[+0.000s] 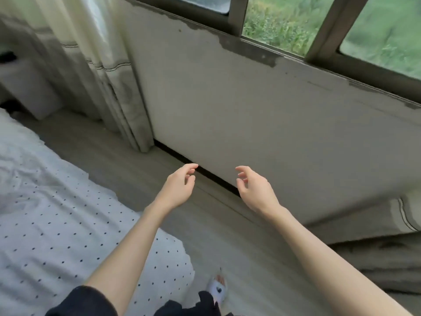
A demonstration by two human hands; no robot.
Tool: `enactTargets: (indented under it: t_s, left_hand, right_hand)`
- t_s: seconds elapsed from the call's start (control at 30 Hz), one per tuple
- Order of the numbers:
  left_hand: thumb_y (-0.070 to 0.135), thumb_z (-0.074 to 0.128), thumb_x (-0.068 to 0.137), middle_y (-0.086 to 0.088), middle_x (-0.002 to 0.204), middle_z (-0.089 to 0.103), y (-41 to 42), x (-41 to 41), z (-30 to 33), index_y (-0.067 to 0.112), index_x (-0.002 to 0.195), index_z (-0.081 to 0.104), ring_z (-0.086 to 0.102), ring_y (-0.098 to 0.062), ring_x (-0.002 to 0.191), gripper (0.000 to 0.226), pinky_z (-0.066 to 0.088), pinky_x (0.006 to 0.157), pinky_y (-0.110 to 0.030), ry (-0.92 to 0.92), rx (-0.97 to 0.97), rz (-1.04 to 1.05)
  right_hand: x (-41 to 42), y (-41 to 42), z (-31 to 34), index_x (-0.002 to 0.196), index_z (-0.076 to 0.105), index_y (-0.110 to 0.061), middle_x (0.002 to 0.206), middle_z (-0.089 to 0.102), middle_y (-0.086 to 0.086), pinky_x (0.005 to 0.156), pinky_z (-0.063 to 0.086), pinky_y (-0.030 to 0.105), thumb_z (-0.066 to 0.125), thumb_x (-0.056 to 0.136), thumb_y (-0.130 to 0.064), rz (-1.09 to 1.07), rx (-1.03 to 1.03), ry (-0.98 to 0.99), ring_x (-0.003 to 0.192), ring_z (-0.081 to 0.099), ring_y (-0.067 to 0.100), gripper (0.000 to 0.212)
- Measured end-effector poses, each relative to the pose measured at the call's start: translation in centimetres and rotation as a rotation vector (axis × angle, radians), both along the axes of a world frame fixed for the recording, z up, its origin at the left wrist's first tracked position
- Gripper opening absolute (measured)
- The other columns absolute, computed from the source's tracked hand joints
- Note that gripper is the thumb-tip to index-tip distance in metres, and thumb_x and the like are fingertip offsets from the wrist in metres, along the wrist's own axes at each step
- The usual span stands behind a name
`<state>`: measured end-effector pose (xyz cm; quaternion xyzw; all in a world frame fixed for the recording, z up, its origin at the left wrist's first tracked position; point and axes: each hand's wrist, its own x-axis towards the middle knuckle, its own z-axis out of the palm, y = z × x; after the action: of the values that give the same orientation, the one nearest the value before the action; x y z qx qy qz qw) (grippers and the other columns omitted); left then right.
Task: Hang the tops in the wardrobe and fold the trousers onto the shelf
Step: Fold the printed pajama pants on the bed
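My left hand (180,185) and my right hand (254,188) are stretched out in front of me over the floor, both holding nothing, fingers loosely curled. They hover side by side, a short gap apart, before the white wall under the window. No tops, trousers, hangers, wardrobe or shelf are in view.
A bed with a white dotted sheet (52,213) fills the lower left. A pale curtain (98,65) hangs at the upper left beside a white cabinet (29,90). A window (319,21) runs along the top right. A second curtain (387,247) bunches on the floor at the right. My slippered foot (217,288) stands on the wooden floor.
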<state>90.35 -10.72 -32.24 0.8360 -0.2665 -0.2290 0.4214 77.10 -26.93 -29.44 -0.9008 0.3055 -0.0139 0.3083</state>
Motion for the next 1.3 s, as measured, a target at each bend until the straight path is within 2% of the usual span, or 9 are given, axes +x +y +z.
enactTargets:
  t_s: [0.37, 0.53, 0.73, 0.97, 1.03, 1.17, 1.23, 1.3]
  left_hand:
    - [0.011, 0.041, 0.097, -0.003, 0.129, 0.054, 2.4, 11.7, 1.5, 0.020, 0.131, 0.050, 0.049, -0.006, 0.104, 0.036, 0.034, 0.087, -0.015, -0.017, 0.035, 0.482]
    - [0.011, 0.041, 0.097, -0.003, 0.130, 0.054, 1.6, 20.0, 2.1, 0.018, 0.132, 0.049, 0.049, -0.004, 0.104, 0.037, 0.032, 0.087, -0.012, -0.073, 0.009, 0.579]
    - [0.009, 0.040, 0.097, -0.007, 0.132, 0.053, 3.0, 29.5, 2.1, 0.016, 0.133, 0.048, 0.050, -0.016, 0.118, 0.037, 0.034, 0.094, -0.016, -0.045, 0.010, 0.684]
    - [0.013, 0.039, 0.098, -0.003, 0.134, 0.052, 10.7, 35.4, 0.9, 0.018, 0.134, 0.047, 0.048, -0.015, 0.121, 0.037, 0.033, 0.093, -0.018, -0.001, 0.060, 0.929]
    - [0.011, 0.040, 0.098, -0.005, 0.133, 0.053, 13.5, 36.9, 0.3, 0.016, 0.133, 0.047, 0.049, -0.017, 0.121, 0.037, 0.034, 0.093, -0.018, 0.004, 0.088, 1.020]
    - [0.010, 0.041, 0.097, -0.007, 0.132, 0.054, 18.1, 41.6, -1.3, 0.015, 0.132, 0.049, 0.051, -0.020, 0.120, 0.036, 0.038, 0.100, -0.026, 0.060, 0.125, 1.185]
    - [0.010, 0.041, 0.097, -0.008, 0.133, 0.053, 19.9, 44.3, -1.9, 0.013, 0.132, 0.048, 0.050, -0.020, 0.120, 0.036, 0.037, 0.100, -0.024, 0.080, 0.101, 1.292]
    - [0.009, 0.041, 0.097, -0.007, 0.134, 0.052, 21.3, 46.2, -2.1, 0.013, 0.133, 0.048, 0.049, -0.018, 0.122, 0.036, 0.034, 0.096, -0.016, 0.096, 0.091, 1.374]
  right_hand:
    - [21.2, -1.4, 1.3, 0.138, 0.039, -0.021, 0.130, 0.054, 0.001, 0.095, 0.041, 0.033, 0.037, 0.097, -0.020, 0.561, -0.004, 0.005, 0.119, 0.050, 0.019, 0.041]
    - [32.3, -1.4, 2.1, 0.138, 0.039, -0.019, 0.131, 0.054, 0.004, 0.096, 0.040, 0.034, 0.039, 0.097, -0.019, 0.733, -0.058, -0.009, 0.119, 0.050, 0.022, 0.041]
    - [44.4, 1.3, 2.2, 0.137, 0.040, -0.019, 0.129, 0.055, 0.004, 0.098, 0.040, 0.034, 0.040, 0.098, -0.021, 0.877, -0.058, -0.007, 0.119, 0.050, 0.022, 0.040]
    - [56.5, 9.7, 1.6, 0.133, 0.045, -0.016, 0.118, 0.062, -0.001, 0.093, 0.042, 0.035, 0.041, 0.097, -0.019, 1.108, -0.011, -0.057, 0.112, 0.055, 0.024, 0.036]
    - [59.8, 13.5, 1.0, 0.132, 0.045, -0.014, 0.114, 0.065, 0.002, 0.091, 0.043, 0.037, 0.042, 0.097, -0.017, 1.215, 0.005, -0.054, 0.109, 0.056, 0.028, 0.036]
    - [67.2, 20.8, 0.0, 0.134, 0.045, -0.013, 0.117, 0.064, 0.010, 0.090, 0.044, 0.040, 0.042, 0.097, -0.016, 1.405, 0.052, -0.033, 0.110, 0.055, 0.034, 0.037]
    - [71.0, 24.1, -0.6, 0.135, 0.044, -0.015, 0.119, 0.063, 0.010, 0.091, 0.044, 0.036, 0.042, 0.097, -0.017, 1.494, 0.074, -0.023, 0.112, 0.054, 0.032, 0.039]
    - [73.9, 26.4, -0.7, 0.137, 0.042, -0.015, 0.121, 0.062, 0.007, 0.092, 0.042, 0.035, 0.042, 0.097, -0.018, 1.569, 0.074, -0.006, 0.113, 0.054, 0.030, 0.039]
